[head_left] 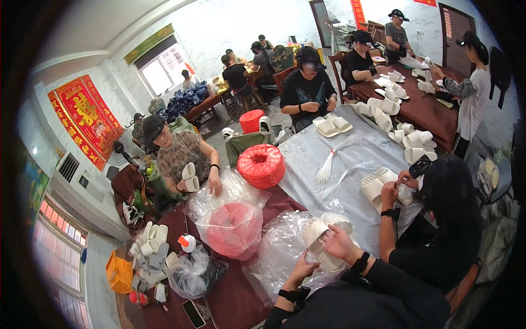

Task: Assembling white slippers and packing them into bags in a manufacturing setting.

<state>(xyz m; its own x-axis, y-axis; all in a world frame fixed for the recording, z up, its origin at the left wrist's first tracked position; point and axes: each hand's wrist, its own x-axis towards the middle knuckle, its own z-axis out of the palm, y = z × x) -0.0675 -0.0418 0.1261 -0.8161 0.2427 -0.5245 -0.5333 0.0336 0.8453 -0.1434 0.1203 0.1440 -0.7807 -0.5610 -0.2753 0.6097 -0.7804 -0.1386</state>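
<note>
My right hand (339, 243) grips a pair of white slippers (316, 231) held sole to sole, just above the dark red table. My left hand (303, 270) sits below and to the left of them, fingers closed on the crinkled clear plastic bag (276, 253) that lies around the slippers. Whether the slippers are partly inside the bag I cannot tell. Both wrists wear black bands and my sleeves are black.
A red twine spool (261, 164) and a bagged red bundle (234, 230) lie ahead. A person in black (438, 219) to my right handles white slippers (378, 186) on grey sheeting. Another person (183, 156) sits opposite-left. Stacked slippers (150, 247) and a phone (193, 313) lie left.
</note>
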